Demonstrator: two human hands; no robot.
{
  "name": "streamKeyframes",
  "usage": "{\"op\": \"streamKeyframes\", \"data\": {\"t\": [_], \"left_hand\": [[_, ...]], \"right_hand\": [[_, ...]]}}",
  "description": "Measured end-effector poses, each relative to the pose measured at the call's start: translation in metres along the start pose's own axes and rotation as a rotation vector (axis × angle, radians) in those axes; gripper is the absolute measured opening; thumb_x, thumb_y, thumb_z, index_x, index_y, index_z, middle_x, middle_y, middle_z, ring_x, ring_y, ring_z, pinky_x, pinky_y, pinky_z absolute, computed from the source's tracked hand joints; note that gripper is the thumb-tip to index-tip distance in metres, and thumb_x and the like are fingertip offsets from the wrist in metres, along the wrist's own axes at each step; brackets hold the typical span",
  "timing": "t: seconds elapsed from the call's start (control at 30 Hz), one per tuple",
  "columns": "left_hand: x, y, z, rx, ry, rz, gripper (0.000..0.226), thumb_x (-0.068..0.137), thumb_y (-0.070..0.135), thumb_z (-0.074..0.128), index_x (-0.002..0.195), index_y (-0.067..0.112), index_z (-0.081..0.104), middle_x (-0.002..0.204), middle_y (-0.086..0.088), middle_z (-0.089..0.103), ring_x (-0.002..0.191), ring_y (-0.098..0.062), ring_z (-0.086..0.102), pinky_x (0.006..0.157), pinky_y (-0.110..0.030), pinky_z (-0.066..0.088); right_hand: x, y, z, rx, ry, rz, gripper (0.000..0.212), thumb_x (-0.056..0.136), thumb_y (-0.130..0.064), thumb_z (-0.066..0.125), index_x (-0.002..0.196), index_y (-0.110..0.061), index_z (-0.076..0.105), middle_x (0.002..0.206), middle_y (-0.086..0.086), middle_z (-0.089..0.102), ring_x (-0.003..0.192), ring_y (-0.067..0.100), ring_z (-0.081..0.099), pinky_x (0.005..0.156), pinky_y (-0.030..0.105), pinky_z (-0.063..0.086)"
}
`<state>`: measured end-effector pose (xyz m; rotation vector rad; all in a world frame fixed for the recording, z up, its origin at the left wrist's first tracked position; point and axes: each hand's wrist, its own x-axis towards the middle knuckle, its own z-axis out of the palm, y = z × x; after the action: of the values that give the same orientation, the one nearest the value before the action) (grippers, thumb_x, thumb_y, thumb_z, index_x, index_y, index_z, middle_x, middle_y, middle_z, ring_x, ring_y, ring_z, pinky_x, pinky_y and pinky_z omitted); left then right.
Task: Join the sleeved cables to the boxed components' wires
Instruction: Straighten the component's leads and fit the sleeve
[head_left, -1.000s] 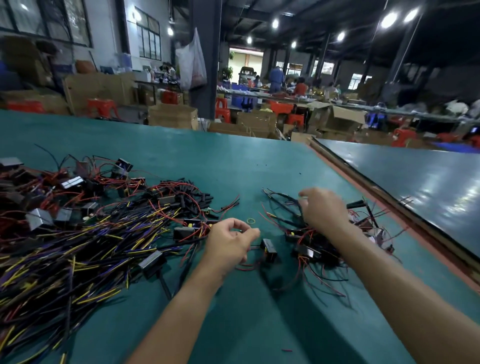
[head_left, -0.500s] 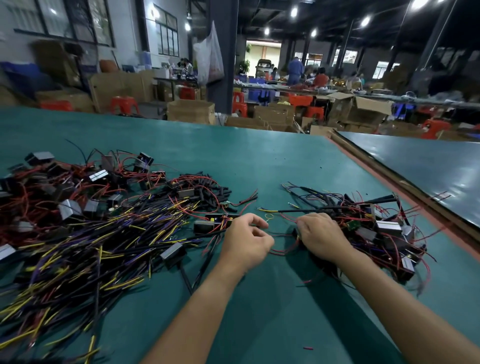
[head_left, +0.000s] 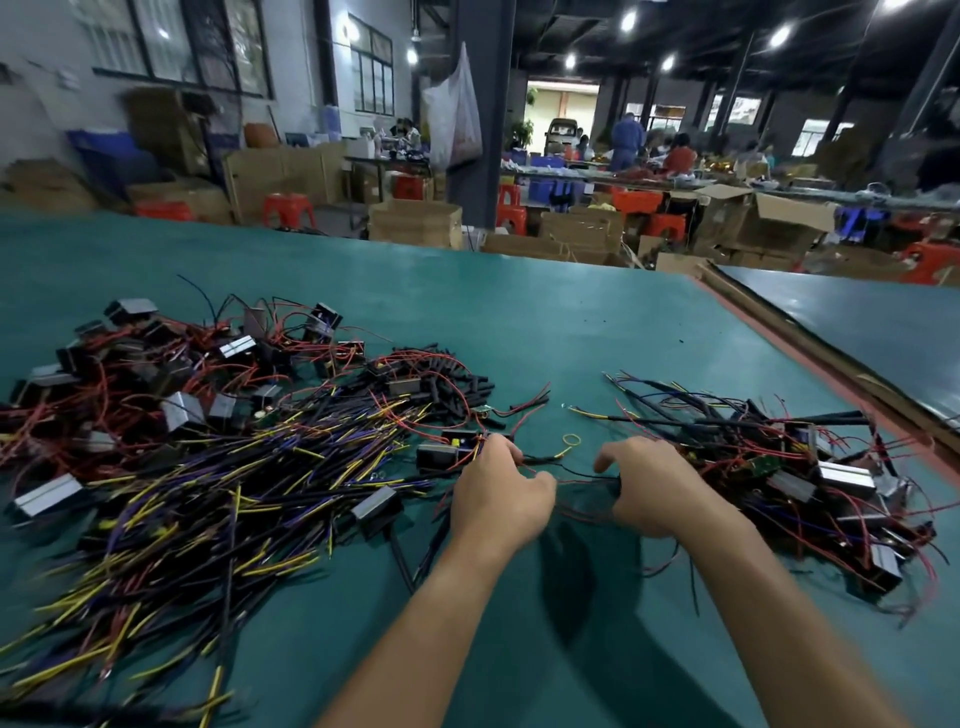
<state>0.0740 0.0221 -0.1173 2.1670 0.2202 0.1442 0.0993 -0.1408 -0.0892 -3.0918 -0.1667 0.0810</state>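
On the green table (head_left: 571, 332) lies a big heap of sleeved cables (head_left: 208, 499) with yellow and purple ends, mixed at the far left with boxed components (head_left: 182, 410) on red wires. A second pile of boxed components with cables (head_left: 810, 478) lies on the right. My left hand (head_left: 501, 493) is curled and pinches thin red wires between the piles. My right hand (head_left: 649, 483) grips a dark wired part by the right pile, with its forefinger raised. What lies under its palm is hidden.
A small yellow rubber band (head_left: 572, 439) lies just beyond my hands. A second dark table (head_left: 857, 322) adjoins at the right, with a raised edge strip (head_left: 810, 358) between. Cardboard boxes (head_left: 415, 223), red stools and several people stand beyond the far edge.
My right hand drew back from the far cables to the near edge of the right pile. My left hand closed on the red wires. The camera tilted down and closer.
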Motion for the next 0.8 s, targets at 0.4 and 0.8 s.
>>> {"op": "streamKeyframes", "data": {"t": [0.4,0.8], "left_hand": [[0.005,0.000,-0.001,-0.116,-0.199,-0.156,0.045,0.082,0.022,0.048,0.123,0.018,0.029,0.079,-0.007,0.073,0.057,-0.028,0.070,0.053,-0.033,0.056],[0.001,0.017,-0.018,-0.787,-0.127,-0.177,0.011,0.096,0.010,0.052,0.094,0.004,0.061,0.072,-0.004,0.074,0.047,-0.013,0.060,0.047,-0.022,0.050]], "right_hand": [[-0.012,0.021,-0.001,0.994,0.176,-0.135,0.027,0.076,-0.003,0.072,0.096,-0.021,0.069,0.089,0.000,0.065,0.054,0.013,0.052,0.060,0.030,0.047],[-0.027,0.007,-0.005,0.779,-0.214,-0.418,0.010,0.076,-0.015,0.078,0.078,-0.018,0.069,0.060,-0.018,0.063,0.050,0.002,0.049,0.053,0.016,0.039]]}}
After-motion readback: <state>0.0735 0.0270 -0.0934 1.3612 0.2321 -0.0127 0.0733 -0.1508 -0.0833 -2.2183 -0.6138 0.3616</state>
